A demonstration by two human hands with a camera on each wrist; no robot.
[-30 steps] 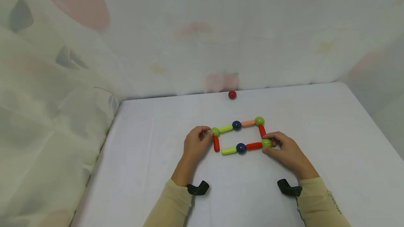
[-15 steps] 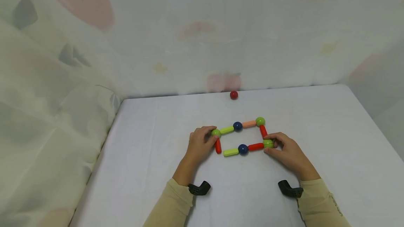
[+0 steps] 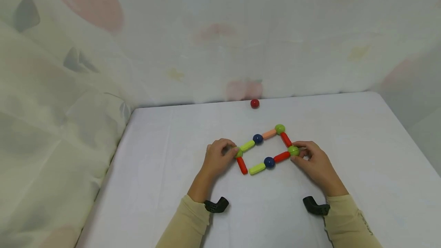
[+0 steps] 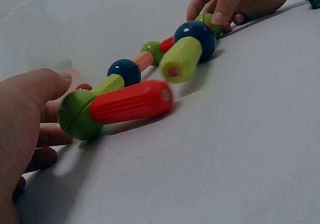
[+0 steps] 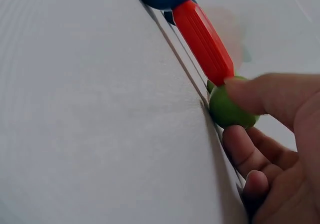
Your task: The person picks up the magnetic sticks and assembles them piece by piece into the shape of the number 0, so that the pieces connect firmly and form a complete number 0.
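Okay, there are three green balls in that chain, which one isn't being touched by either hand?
The far green ball, at the corner nearest the loose red ball. The left hand and right hand each hold one of the others.

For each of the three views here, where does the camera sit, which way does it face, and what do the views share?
Head: high, facing forward and down at the table; both hands and sleeves show.
Left wrist: low on the table, facing along the rod-and-ball frame; left hand near, right hand far.
Right wrist: low, looking past the right hand at the green ball it pinches.
Shared: all three show that frame.
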